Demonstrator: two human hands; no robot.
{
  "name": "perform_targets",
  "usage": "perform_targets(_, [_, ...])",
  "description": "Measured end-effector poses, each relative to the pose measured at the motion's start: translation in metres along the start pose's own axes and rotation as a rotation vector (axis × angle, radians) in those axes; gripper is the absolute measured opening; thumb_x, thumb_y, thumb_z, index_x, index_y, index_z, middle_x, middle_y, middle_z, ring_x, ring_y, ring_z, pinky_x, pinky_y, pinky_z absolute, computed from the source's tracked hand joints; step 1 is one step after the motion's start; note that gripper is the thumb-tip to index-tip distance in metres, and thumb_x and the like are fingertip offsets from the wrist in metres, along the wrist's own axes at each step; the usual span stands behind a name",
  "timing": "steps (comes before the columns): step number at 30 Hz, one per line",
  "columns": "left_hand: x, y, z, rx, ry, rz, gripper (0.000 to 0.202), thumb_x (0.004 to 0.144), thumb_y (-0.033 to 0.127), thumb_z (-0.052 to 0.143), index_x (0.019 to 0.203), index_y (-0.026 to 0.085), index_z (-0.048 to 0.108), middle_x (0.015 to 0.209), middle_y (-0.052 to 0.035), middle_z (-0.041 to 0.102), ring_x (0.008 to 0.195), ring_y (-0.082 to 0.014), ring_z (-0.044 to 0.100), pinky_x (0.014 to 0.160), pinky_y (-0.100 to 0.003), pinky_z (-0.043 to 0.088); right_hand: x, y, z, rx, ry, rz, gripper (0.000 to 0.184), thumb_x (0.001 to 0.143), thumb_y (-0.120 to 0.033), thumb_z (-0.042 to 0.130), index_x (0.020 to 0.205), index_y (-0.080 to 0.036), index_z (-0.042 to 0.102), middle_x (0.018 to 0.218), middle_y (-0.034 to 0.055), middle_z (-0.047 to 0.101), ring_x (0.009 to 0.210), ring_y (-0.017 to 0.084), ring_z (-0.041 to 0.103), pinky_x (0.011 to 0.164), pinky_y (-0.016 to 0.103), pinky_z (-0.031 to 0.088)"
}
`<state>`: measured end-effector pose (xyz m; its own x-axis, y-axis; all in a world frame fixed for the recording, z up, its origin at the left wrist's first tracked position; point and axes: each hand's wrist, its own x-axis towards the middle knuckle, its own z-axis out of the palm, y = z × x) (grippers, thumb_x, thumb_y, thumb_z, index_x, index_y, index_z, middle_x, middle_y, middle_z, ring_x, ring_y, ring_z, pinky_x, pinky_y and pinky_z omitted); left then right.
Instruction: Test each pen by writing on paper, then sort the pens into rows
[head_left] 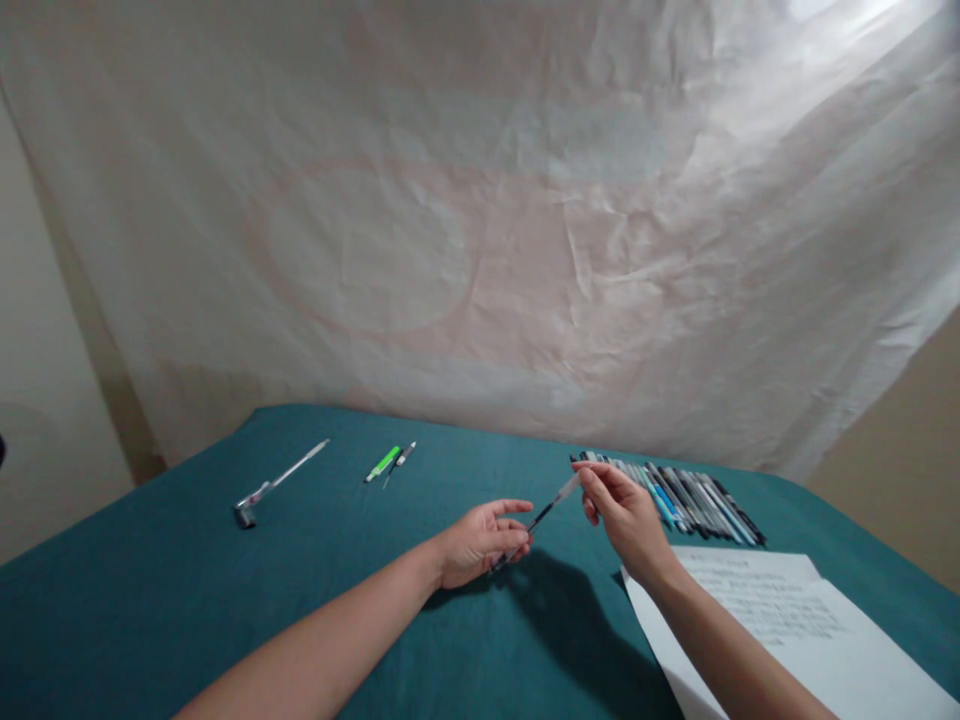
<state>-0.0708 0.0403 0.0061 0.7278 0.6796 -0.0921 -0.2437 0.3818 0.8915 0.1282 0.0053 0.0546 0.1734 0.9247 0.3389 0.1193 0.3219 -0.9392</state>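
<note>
Between my hands, above the green cloth, a slim pen is slanted, its upper end to the right. The upper part is whitish and translucent, the lower part dark and thin. My left hand grips the lower end between thumb and fingers, with the index finger stretched out. A clear tip pokes out below that hand. My right hand pinches the whitish upper end between thumb and index finger. The fingers hide whether the pen is one piece or parted.
Several pens and markers lie in a row at the back right. Written paper sheets lie under my right forearm. A bright green pen lies beside a thin white-tipped piece. Farther left is a long clear-and-silver item on the cloth.
</note>
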Motion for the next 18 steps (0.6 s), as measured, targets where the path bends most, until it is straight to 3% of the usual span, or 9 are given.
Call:
perform_targets(12, [0.002, -0.001, 0.0, 0.057, 0.033, -0.001, 0.032, 0.064, 0.022, 0.068, 0.092, 0.012, 0.057, 0.073, -0.0014, 0.058, 0.062, -0.007, 0.052, 0.065, -0.022, 0.037, -0.007, 0.014, 0.012, -0.076, -0.098, 0.01, 0.03, 0.074, -0.044, 0.055, 0.088, -0.018, 0.06, 0.054, -0.0034, 0.048, 0.045, 0.009, 0.045, 0.041, 0.021, 0.035])
perform_targets(18, [0.003, -0.002, 0.0, 0.082, 0.066, 0.006, 0.032, 0.062, 0.024, 0.07, 0.089, 0.012, 0.059, 0.073, -0.0017, 0.059, 0.062, -0.0078, 0.052, 0.065, -0.023, 0.037, -0.007, 0.019, 0.012, -0.068, -0.092, 0.029, 0.03, 0.073, -0.045, 0.056, 0.084, -0.017, 0.059, 0.054, -0.003, 0.049, 0.045, 0.009, 0.045, 0.04, 0.021, 0.035])
